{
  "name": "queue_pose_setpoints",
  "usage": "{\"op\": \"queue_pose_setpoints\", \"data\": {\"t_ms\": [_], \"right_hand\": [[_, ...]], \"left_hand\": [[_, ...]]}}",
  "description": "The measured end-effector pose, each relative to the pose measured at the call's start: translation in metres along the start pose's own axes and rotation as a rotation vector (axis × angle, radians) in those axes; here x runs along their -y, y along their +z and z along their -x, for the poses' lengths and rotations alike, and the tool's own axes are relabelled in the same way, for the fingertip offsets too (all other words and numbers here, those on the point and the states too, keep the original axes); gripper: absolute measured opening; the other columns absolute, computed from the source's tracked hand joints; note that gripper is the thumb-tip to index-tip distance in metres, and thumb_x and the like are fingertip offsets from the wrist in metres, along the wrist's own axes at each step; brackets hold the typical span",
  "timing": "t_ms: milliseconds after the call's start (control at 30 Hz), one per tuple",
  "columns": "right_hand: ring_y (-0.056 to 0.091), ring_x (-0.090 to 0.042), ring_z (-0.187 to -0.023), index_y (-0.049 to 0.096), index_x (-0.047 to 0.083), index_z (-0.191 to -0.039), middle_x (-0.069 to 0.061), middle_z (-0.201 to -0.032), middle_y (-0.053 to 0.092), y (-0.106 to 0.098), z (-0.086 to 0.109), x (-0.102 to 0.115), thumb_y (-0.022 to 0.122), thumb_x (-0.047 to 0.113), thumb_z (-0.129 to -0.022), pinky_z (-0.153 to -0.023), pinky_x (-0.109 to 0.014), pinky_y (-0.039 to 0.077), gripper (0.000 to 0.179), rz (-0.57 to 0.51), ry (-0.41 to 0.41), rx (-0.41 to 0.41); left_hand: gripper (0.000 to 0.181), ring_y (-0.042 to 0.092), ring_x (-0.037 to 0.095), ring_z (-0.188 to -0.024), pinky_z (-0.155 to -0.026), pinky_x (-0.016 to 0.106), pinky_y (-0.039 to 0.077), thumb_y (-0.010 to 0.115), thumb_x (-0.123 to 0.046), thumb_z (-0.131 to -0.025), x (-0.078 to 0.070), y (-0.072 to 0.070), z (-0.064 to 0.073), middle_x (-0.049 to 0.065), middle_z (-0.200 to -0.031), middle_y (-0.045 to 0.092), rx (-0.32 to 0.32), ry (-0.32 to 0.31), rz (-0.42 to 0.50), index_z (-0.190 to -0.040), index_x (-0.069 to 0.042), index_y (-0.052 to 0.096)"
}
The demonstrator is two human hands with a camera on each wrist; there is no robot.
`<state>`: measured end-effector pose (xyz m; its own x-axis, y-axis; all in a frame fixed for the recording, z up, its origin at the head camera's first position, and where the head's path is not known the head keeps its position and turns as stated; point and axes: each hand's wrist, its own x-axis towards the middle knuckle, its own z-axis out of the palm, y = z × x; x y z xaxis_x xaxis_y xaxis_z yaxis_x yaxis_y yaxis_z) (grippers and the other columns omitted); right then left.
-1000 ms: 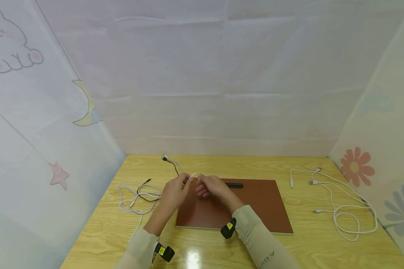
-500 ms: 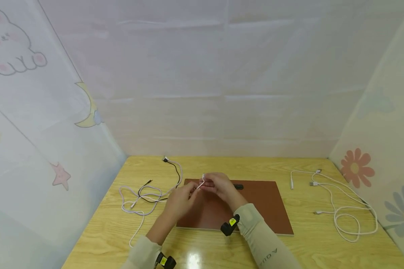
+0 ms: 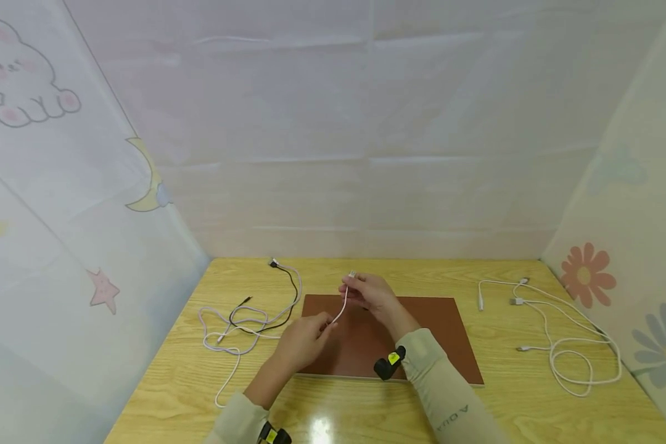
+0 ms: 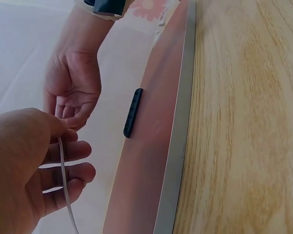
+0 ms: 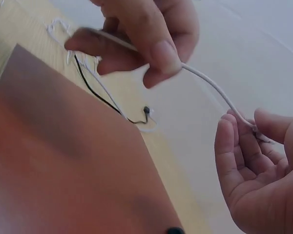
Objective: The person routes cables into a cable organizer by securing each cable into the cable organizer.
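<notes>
A white cable [image 3: 345, 301] runs between both hands above a brown board [image 3: 422, 345]. My left hand [image 3: 304, 340] pinches the cable between thumb and index finger; in the right wrist view the left thumb presses on the cable [image 5: 212, 84]. My right hand [image 3: 370, 295] holds the cable's plug end, higher up and to the right. In the right wrist view the right hand [image 5: 259, 170] pinches that end with the thumb, and the plug's shape is partly hidden. A black slotted strip [image 4: 133, 113] lies on the board, mostly hidden by the right hand in the head view.
Left of the board lie tangled lilac, white and black cables [image 3: 292, 283], with plugs at the table's back edge. Several white cable ends and a loose loop [image 3: 591, 382] lie at the right. Printed sheets [image 3: 288, 123] stand around the wooden table [image 3: 244, 394].
My right hand has moved up and away from the left hand with the plug end, so more white cable shows between them. The left hand has come slightly lower and nearer.
</notes>
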<state>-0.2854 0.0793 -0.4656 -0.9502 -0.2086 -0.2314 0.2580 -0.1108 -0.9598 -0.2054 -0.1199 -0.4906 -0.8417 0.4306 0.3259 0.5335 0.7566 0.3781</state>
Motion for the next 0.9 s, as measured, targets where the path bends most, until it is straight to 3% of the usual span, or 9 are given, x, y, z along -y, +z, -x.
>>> {"op": "queue_pose_setpoints", "data": {"t_ms": [167, 333, 667, 900], "right_hand": [[0.072, -0.019, -0.081, 0.068, -0.002, -0.109, -0.011, -0.096, 0.075, -0.012, -0.001, 0.007, 0.065, 0.019, -0.101, -0.093, -0.048, 0.055, 0.024, 0.174, -0.052, -0.003], [0.071, -0.017, -0.077, 0.070, -0.001, -0.111, -0.015, -0.099, 0.074, -0.023, 0.001, 0.011, 0.064, 0.020, -0.101, -0.088, -0.047, 0.058, 0.024, 0.255, -0.049, -0.020], [0.073, -0.019, -0.080, 0.066, -0.005, -0.114, -0.019, -0.101, 0.073, -0.037, 0.001, 0.010, 0.062, 0.018, -0.102, -0.089, -0.049, 0.056, 0.026, 0.228, -0.025, -0.017], [0.073, -0.034, -0.098, 0.061, -0.009, -0.113, -0.024, -0.106, 0.071, -0.040, 0.001, 0.012, 0.061, 0.017, -0.102, -0.086, -0.046, 0.058, 0.028, 0.203, -0.021, -0.039]], "left_hand": [[0.014, 0.049, 0.006, -0.060, -0.055, 0.025, 0.040, 0.060, -0.026, -0.103, -0.003, 0.002, 0.000, -0.011, -0.073, 0.059, 0.023, -0.039, -0.030, -0.101, -0.016, 0.069], [0.016, 0.060, 0.009, -0.068, -0.057, 0.029, 0.047, 0.058, -0.026, -0.104, -0.007, 0.006, 0.002, -0.006, -0.083, 0.068, 0.067, -0.033, -0.043, -0.106, -0.015, 0.070], [0.016, 0.070, 0.019, -0.073, -0.056, 0.034, 0.050, 0.055, -0.027, -0.105, -0.018, 0.020, 0.006, -0.002, -0.084, 0.071, 0.097, 0.036, -0.113, -0.106, -0.016, 0.067], [0.022, 0.069, 0.023, -0.069, -0.053, 0.036, 0.047, 0.053, -0.032, -0.106, -0.027, 0.024, 0.009, -0.001, -0.074, 0.065, 0.114, 0.083, -0.141, -0.088, -0.018, 0.056]]}}
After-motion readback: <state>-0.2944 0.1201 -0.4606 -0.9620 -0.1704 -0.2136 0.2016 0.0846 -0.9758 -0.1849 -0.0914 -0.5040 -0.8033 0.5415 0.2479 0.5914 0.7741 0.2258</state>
